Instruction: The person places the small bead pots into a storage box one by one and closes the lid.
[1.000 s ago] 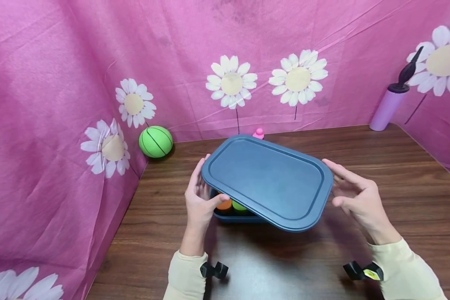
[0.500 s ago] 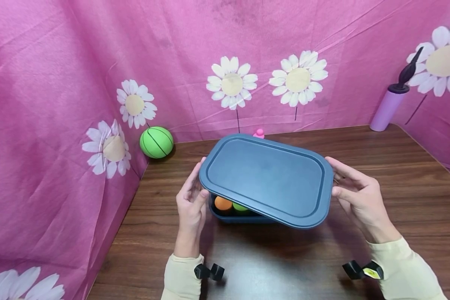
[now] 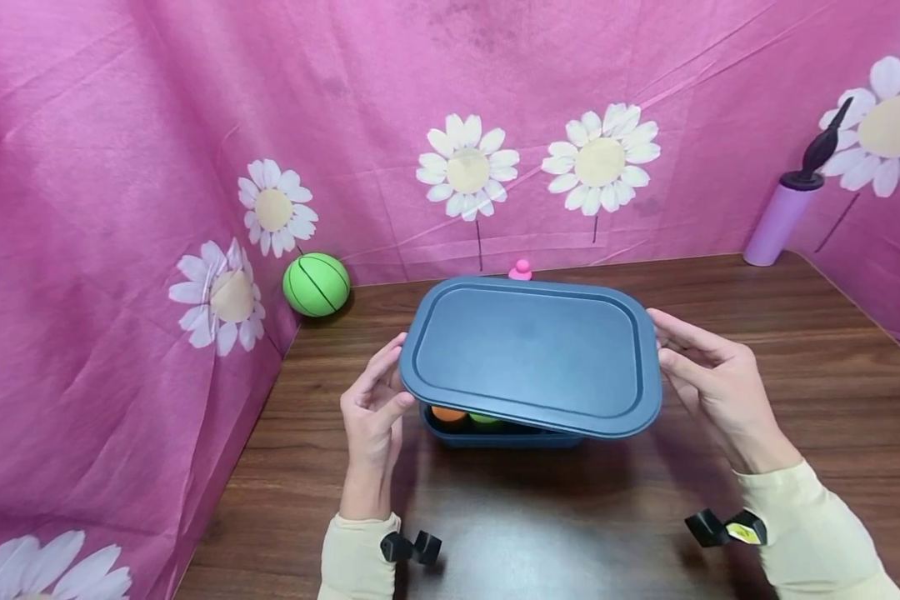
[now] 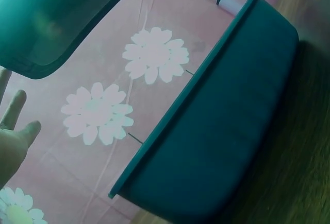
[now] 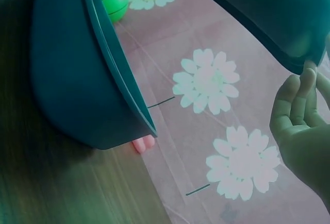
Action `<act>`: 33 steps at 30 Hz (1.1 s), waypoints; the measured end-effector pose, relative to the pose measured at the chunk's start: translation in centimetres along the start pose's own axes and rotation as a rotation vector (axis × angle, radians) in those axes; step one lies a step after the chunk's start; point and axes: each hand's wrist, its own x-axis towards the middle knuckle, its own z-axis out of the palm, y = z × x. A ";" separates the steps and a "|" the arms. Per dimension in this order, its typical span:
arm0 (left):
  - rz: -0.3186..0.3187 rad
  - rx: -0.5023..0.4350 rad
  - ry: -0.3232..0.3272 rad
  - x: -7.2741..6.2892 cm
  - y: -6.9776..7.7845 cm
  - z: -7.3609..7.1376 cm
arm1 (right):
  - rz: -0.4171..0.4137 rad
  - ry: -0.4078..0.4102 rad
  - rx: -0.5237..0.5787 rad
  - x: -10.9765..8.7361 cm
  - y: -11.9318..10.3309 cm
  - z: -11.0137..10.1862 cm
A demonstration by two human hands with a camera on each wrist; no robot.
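A dark blue-grey rectangular lid (image 3: 532,350) with rounded corners is held tilted above a matching deep container (image 3: 502,439), its right front corner dipping towards me. My left hand (image 3: 371,417) holds the lid's left end, fingers at its edge and thumb beside the rim. At the opposite end my right hand (image 3: 720,392) pinches the rim between thumb and fingers. An orange round thing (image 3: 450,414) and a green one (image 3: 485,422) show inside the container; the lid hides the rest. In the left wrist view a gap separates the lid (image 4: 46,33) from the container (image 4: 216,110).
A green ball with black lines (image 3: 317,285) sits at the table's back left. Behind the lid stands a small pink object (image 3: 521,269). A purple hand pump (image 3: 783,218) leans at the back right. Pink flowered cloth (image 3: 375,100) encloses the wooden table (image 3: 307,483).
The lid has swung more level, its near right corner shifting away from me. My left hand has moved slightly left and its thumb has come back from over the rim.
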 end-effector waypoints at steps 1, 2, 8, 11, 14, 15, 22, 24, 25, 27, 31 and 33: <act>0.003 0.001 0.003 0.0 0.0 -0.1 | 0.015 -0.016 -0.010 0.2 0.0 0.0; 0.007 0.004 0.006 -0.1 0.1 -0.2 | 0.030 -0.030 -0.017 0.4 0.0 -0.1; -0.004 0.041 0.036 -0.3 0.5 -0.7 | 0.082 -0.075 -0.051 1.5 0.2 0.0; -0.030 0.050 0.058 -0.5 0.6 -0.9 | 0.102 -0.083 -0.077 2.0 0.4 0.0; -0.071 0.075 0.077 -0.8 0.7 -1.1 | 0.126 -0.073 -0.114 2.3 0.5 0.0; -0.088 0.087 0.082 -1.0 0.7 -1.1 | 0.135 -0.065 -0.127 2.4 0.6 0.0; -0.260 0.222 0.121 -2.2 0.8 -1.4 | 0.186 0.005 -0.214 2.4 1.4 -0.7; -0.334 0.272 0.148 -2.4 0.8 -1.4 | 0.206 0.015 -0.240 2.3 1.7 -1.1; -0.372 0.292 0.161 -2.5 0.8 -1.5 | 0.215 0.017 -0.256 2.3 1.8 -1.3; -0.445 0.326 0.183 -2.6 0.8 -1.5 | 0.233 0.014 -0.282 2.2 2.1 -1.8; -0.545 0.347 0.205 -2.9 0.9 -1.6 | 0.248 0.000 -0.359 2.2 2.9 -2.7; -0.575 0.348 0.208 -3.0 0.9 -1.8 | 0.248 -0.007 -0.398 2.2 3.3 -3.1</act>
